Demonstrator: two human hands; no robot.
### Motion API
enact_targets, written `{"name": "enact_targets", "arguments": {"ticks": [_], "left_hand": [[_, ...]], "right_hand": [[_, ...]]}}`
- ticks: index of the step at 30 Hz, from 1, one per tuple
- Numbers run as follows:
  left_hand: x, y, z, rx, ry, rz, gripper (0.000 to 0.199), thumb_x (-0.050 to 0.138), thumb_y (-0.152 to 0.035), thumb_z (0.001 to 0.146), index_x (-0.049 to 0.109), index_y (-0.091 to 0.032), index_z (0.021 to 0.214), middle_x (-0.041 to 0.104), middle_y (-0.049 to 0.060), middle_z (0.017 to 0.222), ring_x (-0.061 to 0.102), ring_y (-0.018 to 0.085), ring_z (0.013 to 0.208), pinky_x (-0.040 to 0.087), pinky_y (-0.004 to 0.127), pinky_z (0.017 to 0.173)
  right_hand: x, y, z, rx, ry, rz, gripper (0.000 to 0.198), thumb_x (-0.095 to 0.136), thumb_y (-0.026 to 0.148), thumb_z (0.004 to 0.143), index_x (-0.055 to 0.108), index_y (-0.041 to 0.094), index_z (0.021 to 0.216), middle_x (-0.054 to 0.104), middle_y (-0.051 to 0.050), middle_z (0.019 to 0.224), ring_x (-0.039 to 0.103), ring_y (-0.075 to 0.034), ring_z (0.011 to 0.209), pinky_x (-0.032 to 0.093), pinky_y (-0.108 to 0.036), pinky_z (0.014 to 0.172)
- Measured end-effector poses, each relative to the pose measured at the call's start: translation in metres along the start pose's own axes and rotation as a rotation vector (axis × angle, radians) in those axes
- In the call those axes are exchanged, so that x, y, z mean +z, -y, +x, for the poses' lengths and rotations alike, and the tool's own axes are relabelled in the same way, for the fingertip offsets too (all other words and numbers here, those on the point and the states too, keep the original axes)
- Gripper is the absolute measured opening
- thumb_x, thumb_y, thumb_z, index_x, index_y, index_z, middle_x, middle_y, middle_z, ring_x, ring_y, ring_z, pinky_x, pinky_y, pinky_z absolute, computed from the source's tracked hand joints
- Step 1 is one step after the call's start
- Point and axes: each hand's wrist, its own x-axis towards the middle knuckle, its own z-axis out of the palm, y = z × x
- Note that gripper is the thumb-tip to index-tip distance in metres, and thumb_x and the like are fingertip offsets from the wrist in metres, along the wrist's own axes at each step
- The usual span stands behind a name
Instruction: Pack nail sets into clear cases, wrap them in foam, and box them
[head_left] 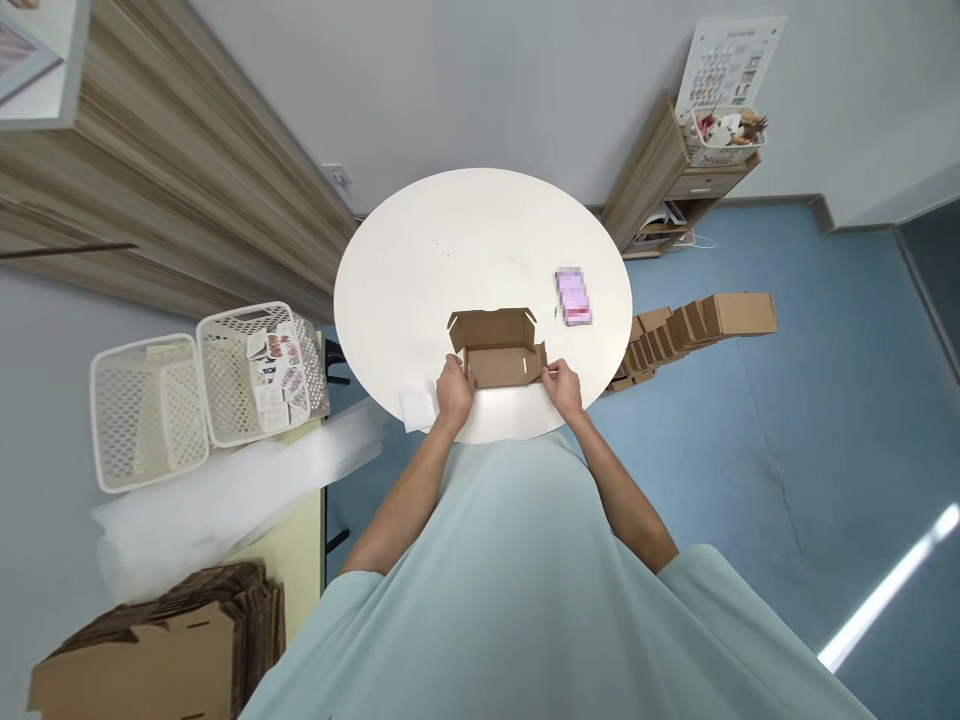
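Note:
A brown cardboard box, partly folded, lies near the front edge of the white round table. Its lid panel stands up at the back, and side flaps stick out at both ends. My left hand is closed on the box's left end, thumb against the wall. At the right end, the fingers of my right hand pinch the side flap. A small white sheet lies just left of my left hand. Farther right on the table is a flat purple item, blurred into blocks.
Two white plastic baskets stand on a side table at left, one holding printed cards. Beside them lie white wrapping sheets and stacked flat cardboard. Folded boxes are piled right of the table. A wooden cabinet stands behind.

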Motion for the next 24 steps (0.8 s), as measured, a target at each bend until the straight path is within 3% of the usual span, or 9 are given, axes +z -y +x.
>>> {"name": "enact_targets", "arguments": {"ticks": [5, 12, 19, 24], "left_hand": [[-0.004, -0.003, -0.005, 0.158, 0.126, 0.146, 0.076, 0.043, -0.014, 0.1, 0.025, -0.027, 0.172, 0.065, 0.014, 0.119, 0.07, 0.028, 0.086, 0.051, 0.039, 0.079], [-0.008, -0.007, 0.01, 0.168, 0.248, 0.211, 0.096, 0.049, -0.014, 0.095, 0.002, -0.024, 0.177, 0.068, 0.015, 0.117, 0.07, 0.032, 0.099, 0.052, 0.041, 0.086], [-0.007, -0.009, 0.012, 0.183, 0.283, 0.187, 0.096, 0.051, -0.015, 0.093, 0.006, -0.021, 0.177, 0.069, 0.016, 0.117, 0.069, 0.032, 0.099, 0.052, 0.04, 0.086], [-0.002, -0.009, 0.013, 0.176, 0.254, 0.169, 0.091, 0.053, -0.013, 0.091, 0.02, -0.018, 0.175, 0.068, 0.016, 0.113, 0.069, 0.032, 0.099, 0.052, 0.039, 0.089]], "right_hand": [[-0.002, -0.001, 0.001, -0.023, 0.02, -0.022, 0.01, 0.052, 0.034, 0.103, 0.058, 0.025, 0.102, 0.08, -0.008, 0.096, 0.076, -0.026, 0.095, 0.054, -0.035, 0.083], [-0.006, 0.002, 0.0, -0.041, 0.038, -0.027, 0.008, 0.055, 0.034, 0.102, 0.056, 0.025, 0.102, 0.079, -0.007, 0.105, 0.076, -0.025, 0.098, 0.056, -0.036, 0.085], [0.003, 0.023, -0.004, -0.172, 0.092, -0.035, 0.017, 0.059, 0.041, 0.104, 0.061, 0.024, 0.099, 0.075, -0.007, 0.117, 0.074, -0.021, 0.092, 0.056, -0.035, 0.089], [0.009, 0.028, 0.01, -0.058, 0.111, -0.135, 0.013, 0.061, 0.032, 0.103, 0.069, 0.022, 0.1, 0.078, -0.008, 0.106, 0.073, -0.022, 0.091, 0.055, -0.034, 0.087]]}}
